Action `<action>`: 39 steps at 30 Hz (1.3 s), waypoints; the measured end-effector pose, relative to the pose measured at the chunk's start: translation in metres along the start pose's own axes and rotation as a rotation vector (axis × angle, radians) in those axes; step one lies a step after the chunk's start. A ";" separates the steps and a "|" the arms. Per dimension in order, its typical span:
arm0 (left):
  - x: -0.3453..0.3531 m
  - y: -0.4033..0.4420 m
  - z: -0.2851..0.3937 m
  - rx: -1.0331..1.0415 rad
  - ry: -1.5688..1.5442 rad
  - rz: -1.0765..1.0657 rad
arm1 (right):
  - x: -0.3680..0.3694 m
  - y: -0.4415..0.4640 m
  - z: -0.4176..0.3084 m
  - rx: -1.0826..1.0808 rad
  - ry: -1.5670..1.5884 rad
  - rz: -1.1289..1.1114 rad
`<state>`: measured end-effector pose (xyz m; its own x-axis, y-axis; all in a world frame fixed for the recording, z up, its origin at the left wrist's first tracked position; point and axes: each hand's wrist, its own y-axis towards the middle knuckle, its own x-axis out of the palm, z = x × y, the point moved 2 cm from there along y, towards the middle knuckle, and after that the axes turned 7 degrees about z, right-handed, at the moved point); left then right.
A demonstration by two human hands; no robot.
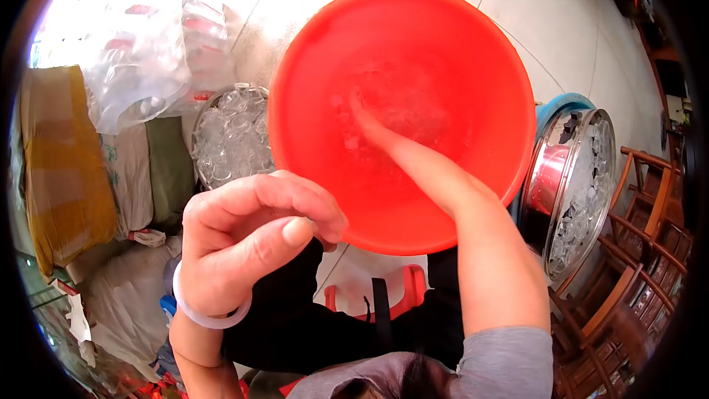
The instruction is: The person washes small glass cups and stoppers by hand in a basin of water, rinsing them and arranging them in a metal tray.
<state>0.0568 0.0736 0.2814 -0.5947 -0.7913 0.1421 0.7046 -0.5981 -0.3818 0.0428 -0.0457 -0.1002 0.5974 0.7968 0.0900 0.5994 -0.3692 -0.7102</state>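
A large red plastic basin (310,52) stands on the floor in front of me, with rippling water low inside it. My right hand (360,112) reaches down into the water; its fingers are blurred and partly hidden there. My left hand (258,233) hovers at the basin's near left rim, a pale bangle (214,318) around its wrist. Its fingers are loosely curled and the thumb stands off from them, with nothing visible between. Close to that hand, a metal bowl (198,140) holds many clear, glassy pieces (236,137).
On the right, another metal bowl (543,188) of clear pieces stands by a blue basin (569,101). Wooden chairs (628,273) lie beyond. Packs in clear plastic (140,52), a brown taped parcel (66,162) and wrapped bundles (170,166) line the left. Tiled floor (517,0) surrounds the basin.
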 end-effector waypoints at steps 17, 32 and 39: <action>-0.006 0.002 -0.002 0.067 -0.046 -0.017 | -0.013 0.080 -0.066 -0.614 -0.465 -0.031; 0.002 0.004 -0.002 0.042 -0.016 -0.002 | 0.008 -0.077 -0.015 -0.497 -0.816 -0.210; 0.005 0.003 -0.002 0.031 -0.019 -0.016 | -0.029 0.003 0.052 -0.959 -1.115 -0.208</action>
<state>0.0550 0.0679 0.2793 -0.5986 -0.7837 0.1657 0.7070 -0.6141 -0.3507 -0.0005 -0.0447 -0.1414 0.0186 0.6571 -0.7536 0.9998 -0.0190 0.0081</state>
